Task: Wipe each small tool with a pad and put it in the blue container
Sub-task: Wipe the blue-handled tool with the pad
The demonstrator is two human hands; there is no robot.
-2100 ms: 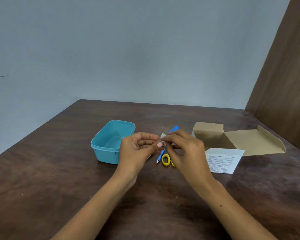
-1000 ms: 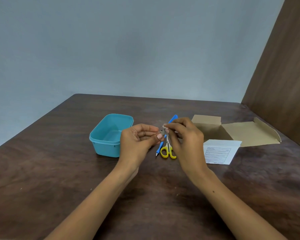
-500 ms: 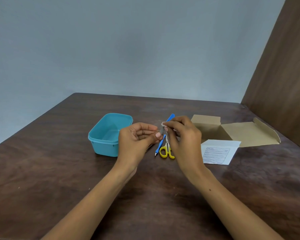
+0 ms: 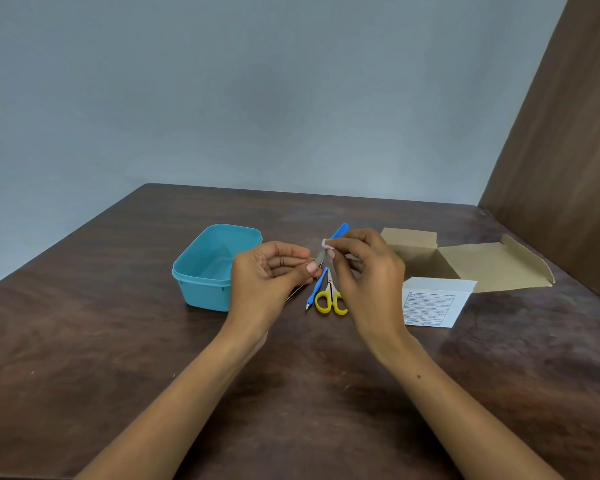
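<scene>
My left hand (image 4: 271,275) pinches a thin grey metal tool (image 4: 319,260) that tilts up to the right above the table. My right hand (image 4: 368,275) holds a small white pad (image 4: 327,243) pinched around the tool's upper end. On the table below the hands lie a blue-handled tool (image 4: 317,289) and small yellow-handled scissors (image 4: 331,301), side by side. The blue container (image 4: 187,268) stands open just left of my left hand, and nothing shows inside it.
An open brown cardboard box (image 4: 465,265) lies at the right with its flap spread out. A white printed packet (image 4: 433,301) sits in front of it. A brown wall panel (image 4: 561,150) rises along the table's right side.
My right hand has slid the pad up along the metal tool, from near my left fingertips to its upper end. My left hand has kept its hold.
</scene>
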